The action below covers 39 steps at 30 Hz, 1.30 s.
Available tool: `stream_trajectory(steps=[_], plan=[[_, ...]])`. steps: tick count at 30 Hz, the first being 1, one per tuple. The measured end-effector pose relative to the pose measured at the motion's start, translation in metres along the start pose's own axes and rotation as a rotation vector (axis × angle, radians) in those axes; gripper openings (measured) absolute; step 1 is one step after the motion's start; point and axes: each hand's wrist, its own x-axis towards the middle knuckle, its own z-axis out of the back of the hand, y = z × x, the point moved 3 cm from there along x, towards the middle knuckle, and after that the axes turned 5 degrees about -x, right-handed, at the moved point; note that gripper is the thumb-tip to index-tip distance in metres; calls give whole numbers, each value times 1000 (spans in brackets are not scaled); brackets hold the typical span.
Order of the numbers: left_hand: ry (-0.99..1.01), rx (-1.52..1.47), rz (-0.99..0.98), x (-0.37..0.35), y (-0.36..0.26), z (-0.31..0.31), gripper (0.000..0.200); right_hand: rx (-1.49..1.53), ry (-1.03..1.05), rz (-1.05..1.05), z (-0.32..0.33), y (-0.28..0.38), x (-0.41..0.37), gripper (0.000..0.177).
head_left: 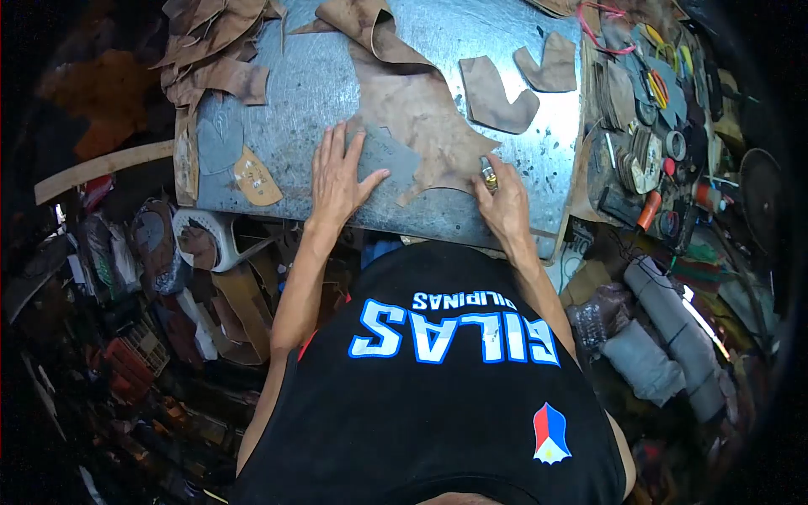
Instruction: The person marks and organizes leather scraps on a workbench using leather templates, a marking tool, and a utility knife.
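My left hand point(340, 178) lies flat with its fingers spread, pressing on the left part of a grey pattern piece point(389, 156). That piece rests on a large brown leather hide point(412, 105), whose far end is folded over in a curl. At the hide's right edge, my right hand point(505, 202) is closed around a small tool with a yellow and black band point(489, 175). The tool's working end is too small to make out. To the right of the hide are two cut leather pieces, a curved one point(497, 99) and a V-shaped one point(551, 66).
Leather scraps point(220, 42) pile up at the table's point(295, 93) far left. Nearer lie a grey round pattern point(220, 145) and a tan pattern piece point(257, 178). On the right, a cluttered side surface holds orange-handled scissors point(658, 88), a tape roll point(675, 145) and an orange-handled tool point(648, 210).
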Motion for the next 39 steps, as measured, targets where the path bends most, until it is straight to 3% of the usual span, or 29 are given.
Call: stream_trajectory(steps=[6,10,14,16,23,26,29,30,31,32,33,34,35,36,37,39], plan=[[-39,-21,22,-21,40,19,69,149,114,-20,-33,28,-31,33],[-18,-63,17,-24,64,36,72,267,270,135,-43,62,-40,32],[68,-8,-37,-25,61,34,78,77,328,-21,-43,77,-37,33],[88,50,-53,-28,64,29,78,0,166,186,-49,86,-32,38],[62,-72,-205,-42,70,24,66,-164,230,204,-98,141,-25,59],[-2,-215,-253,-43,75,28,53,-204,271,183,-106,148,-29,55],[-52,-660,-115,-34,86,34,38,-287,254,216,-107,151,-36,51],[-45,-674,-121,-31,86,39,38,-321,250,243,-107,152,-38,49],[-78,-967,22,-27,91,43,36,-330,251,233,-106,149,-39,49],[-110,-1254,177,-24,96,47,34,-309,177,315,-100,146,-40,45],[-106,-1262,180,-20,97,56,34,-286,105,398,-94,143,-41,42],[-308,-1257,115,-16,99,73,34,-246,-60,414,-75,147,-38,34],[-514,-1240,51,-17,102,83,34,-182,-166,341,-64,140,-30,28],[-519,-1242,60,-19,101,83,34,-115,-271,270,-55,132,-23,22],[-409,-1094,35,-18,93,81,33,-115,-264,277,-51,124,-18,22],[-246,-821,-52,-18,77,61,34,252,-33,-205,-54,95,-11,17]])
